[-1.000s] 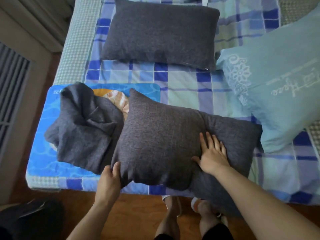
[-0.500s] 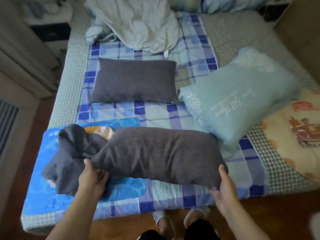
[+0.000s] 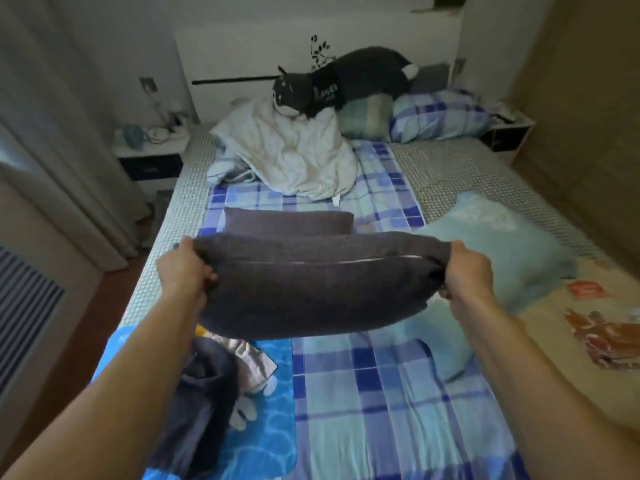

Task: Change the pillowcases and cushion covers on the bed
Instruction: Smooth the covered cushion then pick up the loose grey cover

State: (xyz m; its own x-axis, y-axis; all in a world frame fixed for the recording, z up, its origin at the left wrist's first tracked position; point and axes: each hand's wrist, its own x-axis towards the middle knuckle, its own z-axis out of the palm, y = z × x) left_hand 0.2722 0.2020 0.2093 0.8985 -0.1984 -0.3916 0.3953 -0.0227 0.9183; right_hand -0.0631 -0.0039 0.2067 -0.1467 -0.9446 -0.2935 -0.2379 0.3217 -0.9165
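A dark grey cushion (image 3: 311, 285) hangs in the air above the checked bed sheet (image 3: 381, 393), its zip seam facing me. My left hand (image 3: 183, 268) grips its left end and my right hand (image 3: 467, 271) grips its right end. Behind it a second dark grey cushion (image 3: 287, 220) lies flat on the bed. A loose dark grey cover (image 3: 197, 393) lies crumpled on a blue mat (image 3: 263, 445) at the near left. A light teal pillow (image 3: 495, 251) rests to the right.
A white crumpled duvet (image 3: 287, 157) and a black plush cat (image 3: 339, 84) sit at the head of the bed beside a checked pillow (image 3: 436, 116). A nightstand (image 3: 152, 150) stands far left. A cream printed blanket (image 3: 588, 323) lies right.
Both hands moved to the cushion's ends and lifted it off the bed. My view tilted up toward the headboard.
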